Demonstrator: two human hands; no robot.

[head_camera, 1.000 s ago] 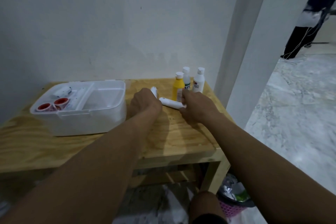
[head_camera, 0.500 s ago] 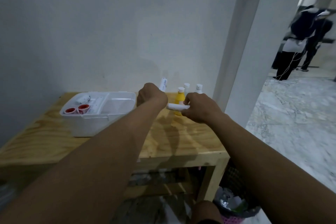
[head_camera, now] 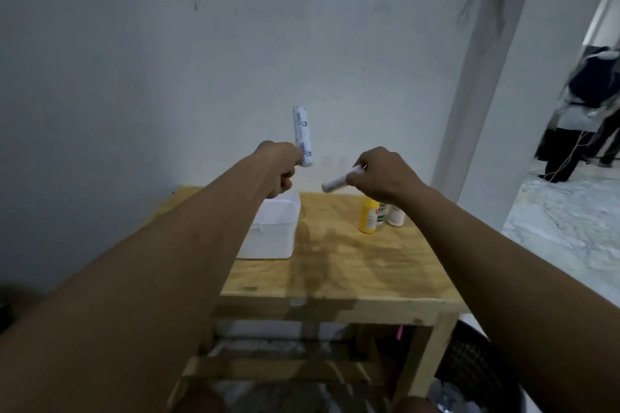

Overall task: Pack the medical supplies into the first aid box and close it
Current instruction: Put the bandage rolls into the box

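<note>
Since a second ago both hands have risen off the counter (head_camera: 335, 265), each carrying a white roll with it; the rolls were down on the wood near the bottles then, and now they are held in the air in front of the wall.

The first aid box (head_camera: 271, 235) sits at the far left of the counter, mostly hidden behind the left forearm; its contents cannot be seen here. The left hand (head_camera: 280, 166) is closed in a fist around the lower end of a printed white roll (head_camera: 302, 136), whose long axis stands almost upright, free end toward 12 o'clock. The right hand (head_camera: 385, 178) has its fingers pinched shut on a second white roll (head_camera: 337, 183), which lies slanted, free end toward 8 o'clock. Under that hand a yellow bottle (head_camera: 368, 216) and white bottles (head_camera: 396, 215) stand upright on the counter.
</note>
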